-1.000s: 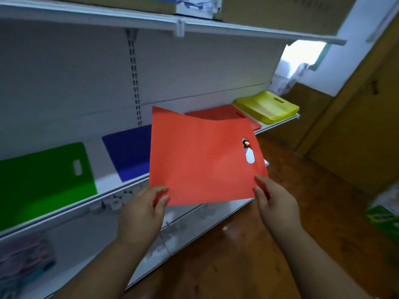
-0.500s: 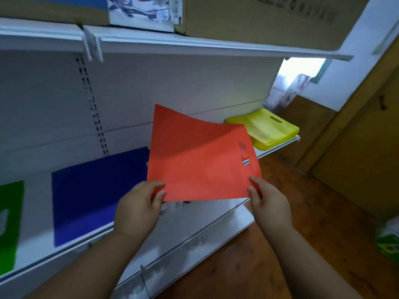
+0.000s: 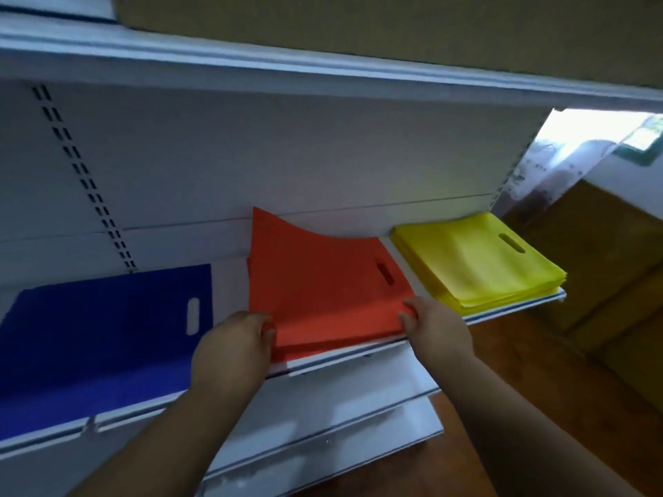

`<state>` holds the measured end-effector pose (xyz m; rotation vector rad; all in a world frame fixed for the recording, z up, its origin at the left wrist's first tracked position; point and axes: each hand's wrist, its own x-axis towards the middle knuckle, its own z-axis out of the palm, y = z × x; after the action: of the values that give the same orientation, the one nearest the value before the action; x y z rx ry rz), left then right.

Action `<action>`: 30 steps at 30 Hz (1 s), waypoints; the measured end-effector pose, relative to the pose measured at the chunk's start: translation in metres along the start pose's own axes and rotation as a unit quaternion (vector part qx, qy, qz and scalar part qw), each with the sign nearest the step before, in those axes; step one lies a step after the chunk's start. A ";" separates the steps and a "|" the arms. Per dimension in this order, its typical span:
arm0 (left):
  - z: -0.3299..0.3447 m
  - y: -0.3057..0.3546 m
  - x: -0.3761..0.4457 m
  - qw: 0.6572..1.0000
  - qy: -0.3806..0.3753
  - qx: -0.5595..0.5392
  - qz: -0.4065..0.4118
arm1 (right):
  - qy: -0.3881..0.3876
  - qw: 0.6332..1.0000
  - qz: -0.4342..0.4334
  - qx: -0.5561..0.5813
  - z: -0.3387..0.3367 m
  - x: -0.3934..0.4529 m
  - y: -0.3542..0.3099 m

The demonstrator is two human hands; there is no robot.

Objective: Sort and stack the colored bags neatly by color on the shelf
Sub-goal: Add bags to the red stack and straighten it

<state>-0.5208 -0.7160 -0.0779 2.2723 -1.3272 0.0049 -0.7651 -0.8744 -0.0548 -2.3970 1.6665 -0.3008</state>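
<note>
A red bag (image 3: 323,288) lies on the red stack in the middle of the white shelf (image 3: 344,356). Its far left corner curls up against the back panel. My left hand (image 3: 233,349) grips the bag's near left corner. My right hand (image 3: 430,328) pinches its near right corner. To the left lies a blue bag (image 3: 100,331), flat on the shelf. A thick yellow stack (image 3: 480,267) sits at the shelf's right end.
An upper shelf (image 3: 323,69) carrying cardboard boxes hangs overhead. A lower shelf (image 3: 323,435) juts out below my arms. Wooden floor (image 3: 538,371) and brown cabinets (image 3: 610,252) lie to the right.
Both hands moved the red bag forward and down from mid-air onto the red stack. My view shifted right; the green bag has left the frame.
</note>
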 end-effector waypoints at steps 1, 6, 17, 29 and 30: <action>0.007 0.007 0.005 1.000 0.003 0.009 -0.011 | -0.015 1.000 -0.012 -0.008 0.001 0.011 0.007; 0.036 0.030 0.014 0.997 -0.010 0.060 -0.052 | -0.072 0.995 -0.055 -0.040 0.011 0.051 0.035; 0.044 0.041 0.017 0.978 -0.018 0.206 -0.030 | -0.069 0.988 -0.112 -0.077 0.003 0.066 0.023; -0.045 -0.032 -0.076 0.987 0.077 0.065 -0.123 | -0.044 0.922 -0.363 0.129 0.002 -0.012 -0.166; -0.059 -0.049 -0.093 0.984 0.088 0.052 -0.149 | -0.050 0.911 -0.380 0.149 0.006 -0.027 -0.189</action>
<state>-0.5155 -0.5958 -0.0699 2.4738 -0.9073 0.1704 -0.6035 -0.7843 -0.0081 -2.6361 0.5174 -0.4902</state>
